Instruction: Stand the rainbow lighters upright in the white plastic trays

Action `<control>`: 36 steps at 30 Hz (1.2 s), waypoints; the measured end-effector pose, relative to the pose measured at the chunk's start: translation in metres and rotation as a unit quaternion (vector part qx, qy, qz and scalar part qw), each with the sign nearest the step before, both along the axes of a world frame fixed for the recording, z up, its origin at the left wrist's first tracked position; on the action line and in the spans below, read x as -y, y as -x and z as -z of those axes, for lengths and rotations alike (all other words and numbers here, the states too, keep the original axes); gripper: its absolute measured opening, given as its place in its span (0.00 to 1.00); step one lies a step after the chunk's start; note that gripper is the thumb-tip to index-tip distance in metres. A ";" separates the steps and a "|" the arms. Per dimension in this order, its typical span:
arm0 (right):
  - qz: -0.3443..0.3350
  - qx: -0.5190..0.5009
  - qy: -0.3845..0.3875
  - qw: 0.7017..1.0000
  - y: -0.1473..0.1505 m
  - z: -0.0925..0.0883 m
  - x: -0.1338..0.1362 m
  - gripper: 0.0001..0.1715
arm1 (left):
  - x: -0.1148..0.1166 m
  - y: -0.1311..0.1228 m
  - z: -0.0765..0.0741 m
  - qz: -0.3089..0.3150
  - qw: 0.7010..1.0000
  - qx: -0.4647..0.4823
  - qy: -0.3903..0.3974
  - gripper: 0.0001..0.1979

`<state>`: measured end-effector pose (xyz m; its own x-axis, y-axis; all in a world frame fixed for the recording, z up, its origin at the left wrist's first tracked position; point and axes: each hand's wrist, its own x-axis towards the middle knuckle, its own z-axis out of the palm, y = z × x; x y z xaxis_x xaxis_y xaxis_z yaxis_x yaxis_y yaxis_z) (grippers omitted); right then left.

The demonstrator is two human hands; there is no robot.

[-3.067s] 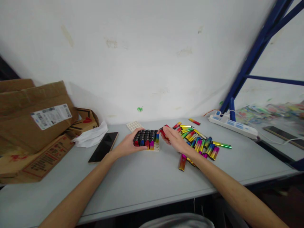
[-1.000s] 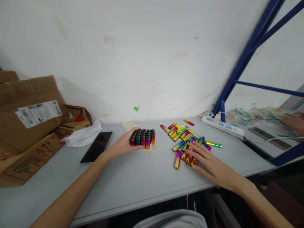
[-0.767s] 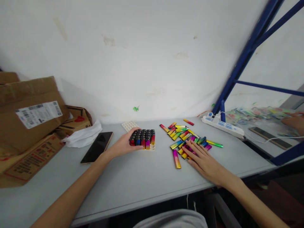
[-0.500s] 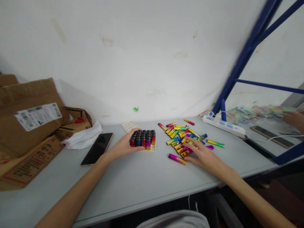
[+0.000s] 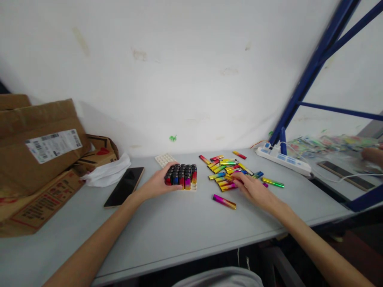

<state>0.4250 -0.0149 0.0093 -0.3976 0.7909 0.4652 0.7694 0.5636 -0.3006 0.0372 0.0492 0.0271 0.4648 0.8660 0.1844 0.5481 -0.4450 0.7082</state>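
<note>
You've got the white plastic tray [image 5: 194, 187] mostly filled with upright, black-topped metallic lighters [image 5: 181, 172]; front right corner slots bare. Unplaced: a loose pile of shiny rainbow lighters [image 5: 220, 166], right of the tray toward the grey counter's [image 5: 179, 231] back edge. Your left hand [image 5: 161, 181], half-curled, grips the upright rows' left side. Your right hand [image 5: 253, 189], fingers bent, touches the pile; can't tell if it's pinching one. A purple-and-gold lighter [image 5: 224, 201] lies nearer the front edge, left of those fingertips.
</note>
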 end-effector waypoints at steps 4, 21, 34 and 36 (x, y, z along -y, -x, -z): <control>0.006 -0.168 0.066 0.984 0.022 -0.017 -0.024 0.21 | 0.000 0.000 0.000 0.004 1.000 0.004 0.006 0.41; -0.159 -0.509 0.328 0.780 0.110 -0.009 -0.070 0.27 | 0.001 -0.001 0.001 0.010 1.000 -0.008 -0.006 0.42; -0.039 -0.538 0.372 0.755 0.119 -0.005 -0.053 0.27 | 0.000 0.000 0.001 0.006 1.000 -0.020 -0.008 0.43; -0.050 -0.542 0.376 0.750 0.119 -0.005 -0.054 0.25 | 0.000 0.000 0.002 0.006 1.000 -0.020 -0.011 0.43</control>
<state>0.3057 0.0389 0.0140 -0.1836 0.9830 -0.0048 -0.1912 -0.0406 -0.9807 0.0368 0.0494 0.0256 0.4831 0.8561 0.1836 0.5705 -0.4669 0.6757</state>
